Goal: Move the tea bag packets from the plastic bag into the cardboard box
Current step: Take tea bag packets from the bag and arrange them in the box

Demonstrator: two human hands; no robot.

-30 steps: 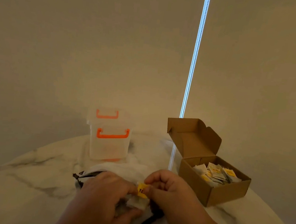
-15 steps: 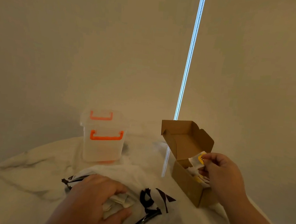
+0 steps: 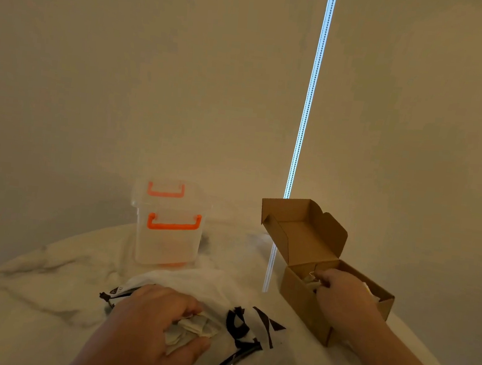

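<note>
While the left hand (image 3: 146,324) clamps tea bag packets (image 3: 194,325) over the plastic bag (image 3: 232,292), the right hand (image 3: 342,298) (grip unclear) sits inside the cardboard box (image 3: 301,304).

Under the left hand (image 3: 149,329), crinkled off-white paper tea bag packets (image 3: 193,325), matt, on a thin white plastic bag with black print (image 3: 224,286), softly creased. Around the right hand (image 3: 340,295), a plain brown cardboard box (image 3: 302,301), dull and matt. Beyond the left hand, a clear frosted plastic tub with orange handles (image 3: 167,243). Underneath, a smooth white grey-veined tabletop (image 3: 31,294).
</note>
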